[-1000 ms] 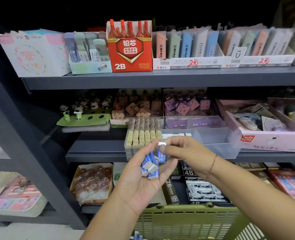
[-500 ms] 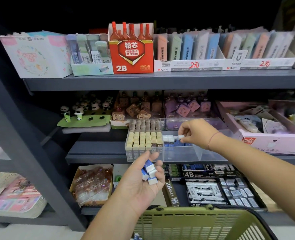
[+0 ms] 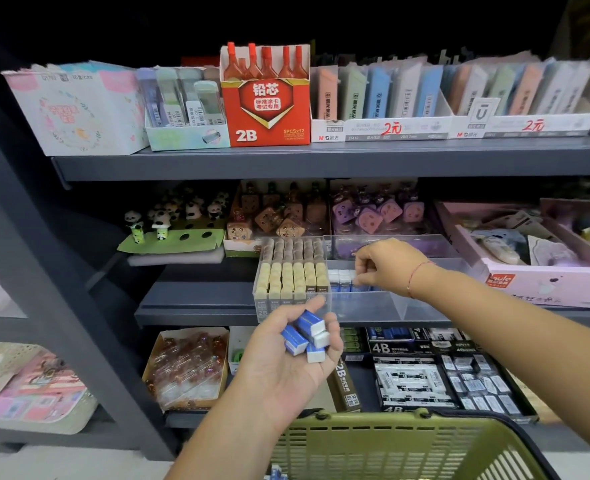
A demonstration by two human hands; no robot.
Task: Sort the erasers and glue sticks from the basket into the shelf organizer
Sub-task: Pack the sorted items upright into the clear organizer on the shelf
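Landmark: clear organizer (image 3: 373, 308) on the middle shelf.

Left hand (image 3: 286, 368): palm up, just below and in front of the organizer's front wall. Fingers curled round a bunch of erasers (image 3: 308, 332) in blue-and-white sleeves, four or so, gripped near the fingertips.

Right hand (image 3: 387, 263): over the organizer's rim, inside its middle compartment, knuckles up. Fingers bent down onto the row of erasers (image 3: 342, 281) standing against that compartment's left divider, same blue-and-white sleeves. Pinching one or only touching: cannot tell from this angle.

Organizer's left compartment: packed with beige and brown erasers (image 3: 293, 271), upright in rows.

Green basket (image 3: 390, 448): well below the organizer, at the bottom edge of view.
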